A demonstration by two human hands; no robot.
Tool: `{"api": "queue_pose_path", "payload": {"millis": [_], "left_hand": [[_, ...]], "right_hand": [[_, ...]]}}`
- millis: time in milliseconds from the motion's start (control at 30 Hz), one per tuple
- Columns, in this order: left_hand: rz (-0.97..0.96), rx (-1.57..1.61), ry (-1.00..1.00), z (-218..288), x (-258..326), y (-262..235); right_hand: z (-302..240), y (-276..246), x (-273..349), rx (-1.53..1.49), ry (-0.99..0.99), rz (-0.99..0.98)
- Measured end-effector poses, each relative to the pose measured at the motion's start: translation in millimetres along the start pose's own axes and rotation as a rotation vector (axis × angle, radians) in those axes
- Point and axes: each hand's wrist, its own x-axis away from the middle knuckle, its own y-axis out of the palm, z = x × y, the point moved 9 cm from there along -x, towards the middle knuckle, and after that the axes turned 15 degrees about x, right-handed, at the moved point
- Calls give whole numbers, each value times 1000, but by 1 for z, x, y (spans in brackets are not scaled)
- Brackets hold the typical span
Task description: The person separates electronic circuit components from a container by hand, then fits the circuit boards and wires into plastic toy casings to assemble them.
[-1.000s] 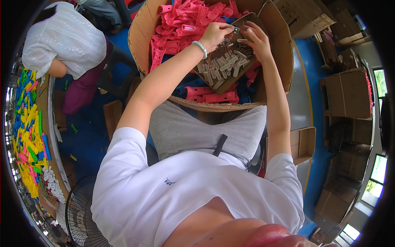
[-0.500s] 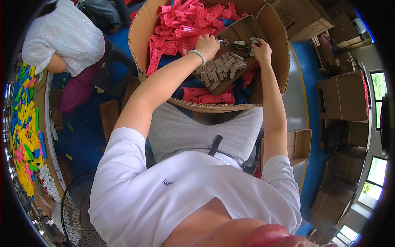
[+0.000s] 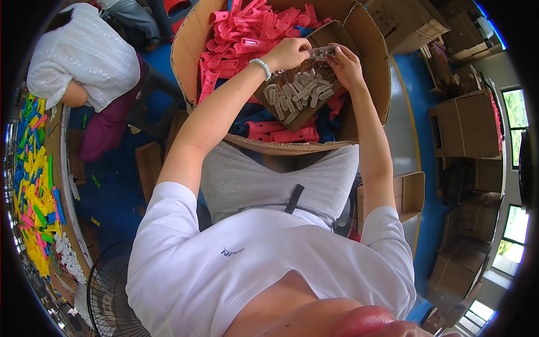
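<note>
My left hand (image 3: 288,54) and my right hand (image 3: 345,66) come close together over the cardboard tray (image 3: 336,36), fingers closed on opposite ends of a small pale, see-through strip with dark spots (image 3: 321,53). Its exact kind is too small to make out. Below it in the tray lies a heap of small whitish oblong pieces (image 3: 297,92), with thin reddish wires among them. The tray rests tilted inside a big open carton (image 3: 185,53). Many pink plastic pieces (image 3: 247,42), long and hollow, fill the carton's left and far side.
At left, a table (image 3: 56,137) bears piles of coloured plastic pieces (image 3: 33,185). Another person (image 3: 90,56) sits beside it. A black fan (image 3: 112,292) stands at lower left. Cardboard boxes (image 3: 466,126) are stacked along the right, and a low box (image 3: 409,194) is near my right arm.
My hands have come closer together. The right hand has moved left and slightly down, the left a little up, and the pale strip now spans between them.
</note>
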Motion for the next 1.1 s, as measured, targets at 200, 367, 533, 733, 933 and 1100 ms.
{"api": "queue_pose_path", "payload": {"millis": [200,367,533,733,933,1100], "left_hand": [[5,-7,49,1,2,-1],[3,-88,80,2,0,3],[12,-104,250,18,11,8],[-49,17,349,44,13,24],[-7,76,272,25,10,20],[-58,79,393,24,9,21]], "right_hand": [[-7,6,3,116,-14,86],[-8,6,2,71,-7,59],[-9,7,1,14,-11,51],[14,2,1,-192,196,68],[-18,-6,5,73,-38,168],[-26,12,5,159,-71,102]]}}
